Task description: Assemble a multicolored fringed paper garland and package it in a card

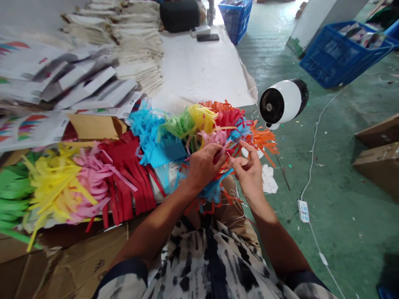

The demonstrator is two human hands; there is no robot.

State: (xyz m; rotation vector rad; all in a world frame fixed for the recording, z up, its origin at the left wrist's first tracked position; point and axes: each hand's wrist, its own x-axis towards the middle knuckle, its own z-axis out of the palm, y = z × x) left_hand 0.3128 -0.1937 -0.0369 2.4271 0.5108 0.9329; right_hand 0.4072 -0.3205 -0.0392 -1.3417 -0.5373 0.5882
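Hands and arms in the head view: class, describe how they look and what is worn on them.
Both forearms are bare. The left hand and right hand wear no gloves, rings or watch. Short dark-cuffed sleeves of a black-and-white patterned shirt end near the elbows.

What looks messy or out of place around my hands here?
Small bits of coloured paper lie scattered on the green floor, and a crumpled white scrap lies beside your right hand. Nothing looks damaged.
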